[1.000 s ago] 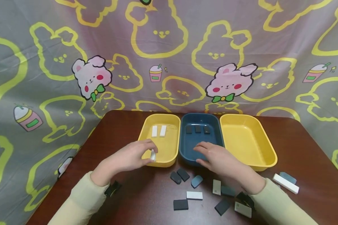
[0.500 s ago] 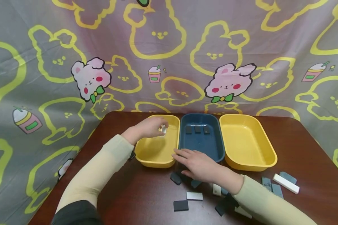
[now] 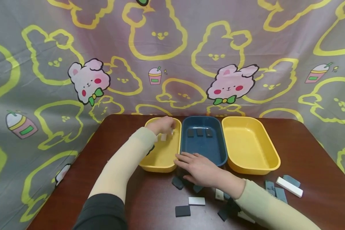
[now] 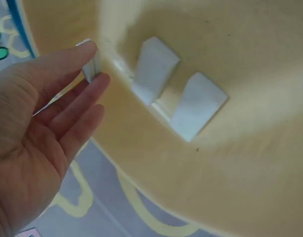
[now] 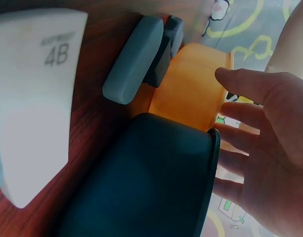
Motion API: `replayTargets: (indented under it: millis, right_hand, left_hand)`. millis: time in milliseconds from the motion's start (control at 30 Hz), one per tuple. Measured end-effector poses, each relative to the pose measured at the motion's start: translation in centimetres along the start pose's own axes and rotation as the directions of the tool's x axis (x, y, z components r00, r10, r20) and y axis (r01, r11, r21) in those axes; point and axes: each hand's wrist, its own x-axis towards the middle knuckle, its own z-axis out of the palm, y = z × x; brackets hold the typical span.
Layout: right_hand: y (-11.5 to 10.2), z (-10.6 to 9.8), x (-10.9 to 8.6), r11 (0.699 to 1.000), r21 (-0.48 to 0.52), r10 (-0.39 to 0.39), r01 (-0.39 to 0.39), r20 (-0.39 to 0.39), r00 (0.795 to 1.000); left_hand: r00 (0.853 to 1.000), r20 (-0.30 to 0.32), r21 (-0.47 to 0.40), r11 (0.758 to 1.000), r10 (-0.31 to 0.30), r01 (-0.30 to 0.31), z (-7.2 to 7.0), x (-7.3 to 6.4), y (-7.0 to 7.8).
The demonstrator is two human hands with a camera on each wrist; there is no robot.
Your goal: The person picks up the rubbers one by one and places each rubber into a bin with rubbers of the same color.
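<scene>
My left hand [image 3: 163, 124] is over the far end of the left yellow tray [image 3: 159, 159]. Thumb and fingertips pinch a small white eraser [image 4: 93, 66], seen edge-on in the left wrist view. Beside it in that tray lie two other white erasers [image 4: 199, 106], side by side. My right hand [image 3: 199, 169] has its fingers loosely spread at the near rims of the left yellow tray and the blue tray [image 3: 204, 150]. Nothing is in its grasp in the right wrist view. Three dark erasers [image 3: 199, 132] stand in a row in the blue tray.
Another yellow tray [image 3: 247, 143] stands at the right. On the table in front are a white eraser [image 3: 196, 201], a black eraser [image 3: 182, 211] and several others, some partly hidden by my right arm. A long white eraser [image 3: 289, 187] lies at the right. A patterned curtain hangs behind.
My left hand has carried the white eraser from the left tray's near end to its far end. My right hand has shifted left from over the blue tray, then stayed about still.
</scene>
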Motion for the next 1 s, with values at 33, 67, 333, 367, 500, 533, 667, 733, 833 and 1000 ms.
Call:
replayTargets:
  millis: [33, 67, 333, 367, 500, 533, 667, 733, 833, 1000]
  right_hand:
    - [0.0, 0.0, 0.0, 1.0, -0.002, -0.004, 0.004, -0.001, 1.0]
    - [-0.1, 0.0, 0.1, 1.0, -0.007, -0.007, 0.007, 0.0, 1.0]
    - [-0.3, -0.1, 0.3, 1.0, -0.027, -0.012, 0.012, 0.007, 1.0]
    - [-0.3, -0.1, 0.3, 1.0, -0.023, -0.01, 0.011, 0.008, 1.0]
    - [-0.3, -0.2, 0.4, 1.0, -0.01, -0.006, 0.006, 0.011, 1.0]
    - [-0.3, -0.2, 0.4, 1.0, -0.007, -0.004, 0.004, 0.01, 1.0]
    - [-0.3, -0.2, 0.4, 1.0, -0.005, -0.005, 0.005, 0.004, 1.0]
    - [-0.3, -0.2, 0.4, 1.0, -0.01, -0.007, 0.007, 0.0, 1.0]
    - [-0.3, -0.2, 0.3, 1.0, -0.012, -0.007, 0.007, -0.002, 1.0]
    - [-0.1, -0.2, 0.2, 1.0, 0.017, 0.01, -0.01, 0.002, 1.0]
  left_hand:
    - [1.0, 0.001, -0.002, 1.0, -0.008, 0.008, 0.2, 0.2, -0.1]
    - [1.0, 0.003, -0.005, 1.0, -0.017, 0.017, 0.5, 0.4, -0.3]
    - [0.999, 0.019, -0.027, 0.999, -0.033, 0.033, 1.5, 1.1, -0.6]
    - [0.999, 0.024, -0.023, 0.999, -0.033, 0.034, 1.5, 1.1, -0.6]
    - [0.999, 0.032, -0.013, 0.999, -0.039, 0.039, 1.8, 1.2, -0.7]
    - [0.999, 0.03, -0.012, 0.999, -0.039, 0.039, 1.9, 1.2, -0.7]
    - [0.999, 0.017, 0.012, 1.0, -0.029, 0.029, 2.1, 1.3, -0.9]
    - [1.0, 0.013, 0.019, 1.0, -0.017, 0.017, 2.2, 1.4, -0.9]
    - [1.0, 0.016, 0.013, 1.0, 0.001, -0.001, 2.1, 1.5, -1.0]
    - [0.999, -0.028, 0.006, 0.999, 0.032, -0.032, 1.3, 1.2, -1.1]
